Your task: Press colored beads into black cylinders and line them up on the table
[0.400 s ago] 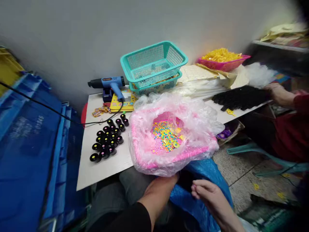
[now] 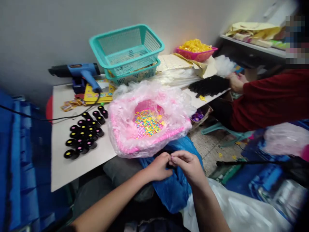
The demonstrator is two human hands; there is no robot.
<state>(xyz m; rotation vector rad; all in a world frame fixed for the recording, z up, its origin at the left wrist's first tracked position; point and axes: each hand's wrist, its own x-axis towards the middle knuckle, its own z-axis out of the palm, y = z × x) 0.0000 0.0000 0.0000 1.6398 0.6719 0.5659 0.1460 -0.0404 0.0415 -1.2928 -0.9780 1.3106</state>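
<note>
My left hand (image 2: 158,168) and my right hand (image 2: 187,165) meet over a blue plastic bag (image 2: 173,190) on my lap. Both pinch a small dark object (image 2: 169,165) between their fingertips; I cannot make out what it is. Just beyond them a pink basket (image 2: 125,145) lined with clear plastic sits at the table's near edge, holding many small colourful beads (image 2: 147,122). Several black caps (image 2: 84,133) with coloured centres stand in rows to its left on the white table (image 2: 72,167).
Two stacked teal baskets (image 2: 126,51) and a blue heat gun (image 2: 79,72) with its black cord stand at the back. A pink tray of yellow pieces (image 2: 196,50) is far right. Another person in a red sleeve (image 2: 263,96) works at the right. Blue crates (image 2: 21,161) fill the left.
The view has swung right and down. My hands came up and together from beneath the basket, fingertips now pinched on a small dark object.
</note>
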